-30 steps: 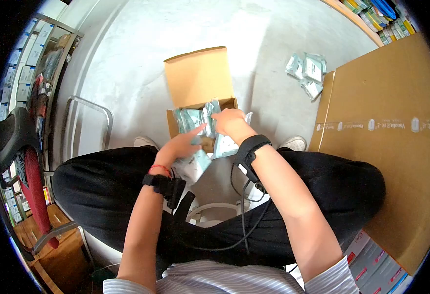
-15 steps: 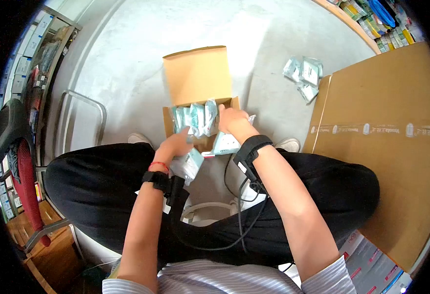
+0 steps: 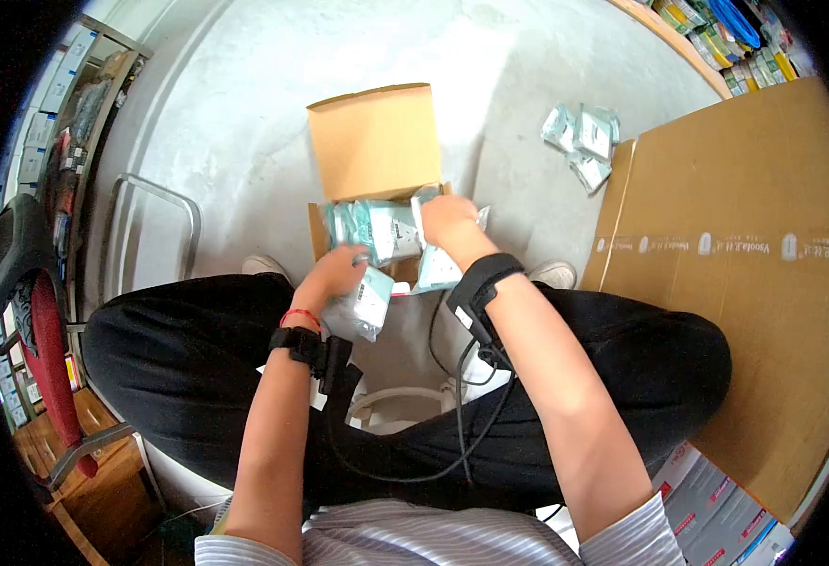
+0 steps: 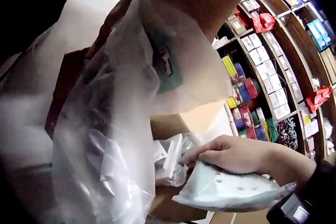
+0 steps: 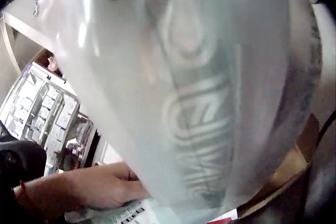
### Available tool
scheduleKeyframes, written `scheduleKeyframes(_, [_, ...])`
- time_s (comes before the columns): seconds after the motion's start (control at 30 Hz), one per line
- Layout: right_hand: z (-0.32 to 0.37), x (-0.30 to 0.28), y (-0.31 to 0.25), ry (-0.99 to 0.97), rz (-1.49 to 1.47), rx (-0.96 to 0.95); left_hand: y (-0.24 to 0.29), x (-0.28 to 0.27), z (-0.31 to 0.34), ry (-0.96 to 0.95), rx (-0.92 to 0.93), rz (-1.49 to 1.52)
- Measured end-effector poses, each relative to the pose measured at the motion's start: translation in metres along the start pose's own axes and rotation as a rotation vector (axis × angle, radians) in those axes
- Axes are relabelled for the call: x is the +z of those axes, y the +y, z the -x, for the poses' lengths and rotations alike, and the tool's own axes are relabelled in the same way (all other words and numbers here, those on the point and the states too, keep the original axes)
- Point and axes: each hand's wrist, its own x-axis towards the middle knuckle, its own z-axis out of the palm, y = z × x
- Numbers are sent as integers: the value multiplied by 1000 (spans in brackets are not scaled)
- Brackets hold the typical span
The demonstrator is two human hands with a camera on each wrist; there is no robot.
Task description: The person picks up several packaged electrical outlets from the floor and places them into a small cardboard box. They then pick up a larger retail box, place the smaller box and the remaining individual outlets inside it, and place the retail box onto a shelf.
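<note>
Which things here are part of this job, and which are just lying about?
In the job, by the look of it:
- left hand, right hand
- left hand's packet
- open box
- boxed packets

Lying about:
- chair
- big carton
- blue coil
- floor packets, though possibly job stock

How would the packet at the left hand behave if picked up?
The packet likely stays fairly stiff across its flat, straight-edged middle. Its wrinkled clear wrap would probably flop and, being glossy, might slip in the left hand.

Bright light falls across a pale grey floor (image 3: 244, 85), with stocked shelving (image 3: 56, 90) and a red-and-black chair (image 3: 53, 368) at left.
</note>
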Motion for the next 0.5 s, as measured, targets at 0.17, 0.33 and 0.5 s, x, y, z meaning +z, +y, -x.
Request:
scheduleKeyframes(0.17, [-4, -8, 13, -94, -147, 15, 9, -11, 9, 51, 22, -2])
scheduleKeyframes(0.33, [-11, -14, 25, -145, -271, -12, 15, -19, 9, 67, -10, 126])
scheduleKeyframes(0.5, [-15, -9, 32, -106, -426, -105, 32, -45, 13, 132, 65, 207])
